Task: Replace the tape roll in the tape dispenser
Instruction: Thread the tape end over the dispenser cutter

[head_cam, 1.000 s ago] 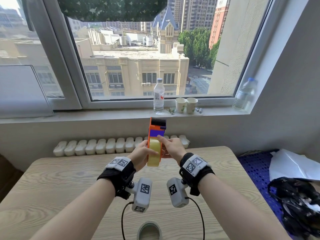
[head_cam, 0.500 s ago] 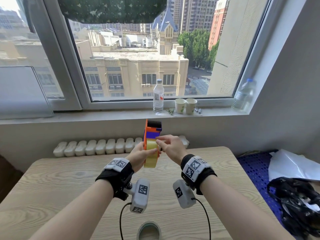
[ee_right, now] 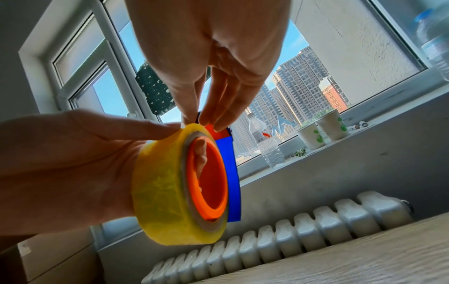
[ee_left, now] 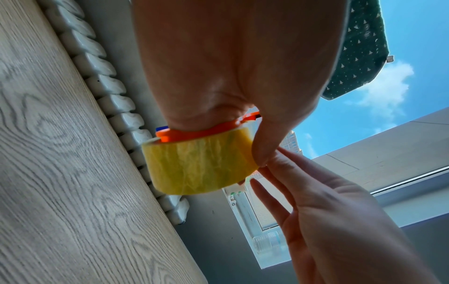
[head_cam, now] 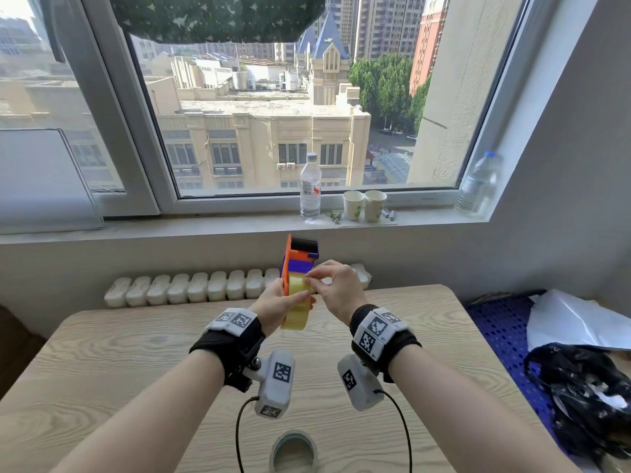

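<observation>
An orange and blue tape dispenser (head_cam: 297, 260) is held upright above the table by my left hand (head_cam: 275, 307). A yellow tape roll (head_cam: 296, 306) sits on its orange hub (ee_right: 207, 178), beside the blue side plate (ee_right: 230, 173). My left palm wraps the roll (ee_left: 199, 165) and the dispenser's back, with the thumb (ee_left: 265, 142) lying over the roll's top. My right hand (head_cam: 334, 289) comes in from the right. Its thumb and fingertips (ee_right: 206, 115) pinch at the top rim of the roll (ee_right: 162, 192), by the dispenser's neck.
An empty tape core (head_cam: 294, 452) lies on the wooden table (head_cam: 119, 370) near its front edge. A radiator (head_cam: 191, 288) runs behind the table. A bottle (head_cam: 310, 189) and two paper cups (head_cam: 364, 205) stand on the sill. A black bag (head_cam: 587, 397) sits on a blue crate at right.
The dispenser has shifted a little to the left and tilted. My right hand's fingers have curled from touching the roll's side into a pinch at its top.
</observation>
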Demonstrator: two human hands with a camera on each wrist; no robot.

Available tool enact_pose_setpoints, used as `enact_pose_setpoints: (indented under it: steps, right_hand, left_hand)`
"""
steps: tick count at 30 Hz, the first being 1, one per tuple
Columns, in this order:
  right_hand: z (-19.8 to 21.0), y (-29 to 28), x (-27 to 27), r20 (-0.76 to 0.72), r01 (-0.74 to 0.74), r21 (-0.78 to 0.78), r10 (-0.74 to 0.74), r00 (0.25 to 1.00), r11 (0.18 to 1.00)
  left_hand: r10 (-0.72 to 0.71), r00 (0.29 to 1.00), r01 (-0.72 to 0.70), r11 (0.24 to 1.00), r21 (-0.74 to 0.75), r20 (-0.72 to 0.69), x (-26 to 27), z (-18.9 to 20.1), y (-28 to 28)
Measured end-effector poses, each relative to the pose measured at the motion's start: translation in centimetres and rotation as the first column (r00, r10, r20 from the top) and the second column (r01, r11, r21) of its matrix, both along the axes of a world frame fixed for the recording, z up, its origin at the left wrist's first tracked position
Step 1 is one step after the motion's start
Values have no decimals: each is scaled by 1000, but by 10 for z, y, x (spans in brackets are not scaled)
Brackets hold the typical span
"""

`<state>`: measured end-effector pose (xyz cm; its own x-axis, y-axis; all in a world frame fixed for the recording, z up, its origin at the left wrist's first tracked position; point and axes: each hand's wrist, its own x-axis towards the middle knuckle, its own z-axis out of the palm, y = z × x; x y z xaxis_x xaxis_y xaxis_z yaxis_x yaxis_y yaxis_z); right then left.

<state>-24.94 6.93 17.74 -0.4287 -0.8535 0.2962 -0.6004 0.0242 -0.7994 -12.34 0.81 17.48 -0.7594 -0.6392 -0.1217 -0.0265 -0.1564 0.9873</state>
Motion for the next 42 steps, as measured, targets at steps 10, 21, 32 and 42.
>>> enact_pose_setpoints:
  steps: [10, 21, 32, 42]
  right_hand:
    - [4, -2, 4, -25, 40, 103, -38, 999, 994]
    - [7, 4, 17, 55, -29, 81, 25, 998, 996]
    - [11, -8, 7, 70, 66, 42, -69, 995, 997]
    - [16, -8, 10, 140, 67, -29, -63, 988, 997]
  left_hand:
    - [-40, 986, 57, 993, -107, 161, 3, -1, -4]
    - [-5, 969, 16, 999, -43, 246, 12, -8, 0]
    - [-53, 972, 60, 998, -21, 231, 18, -5, -3]
    - [145, 915, -85, 982, -171, 378, 21, -12, -3]
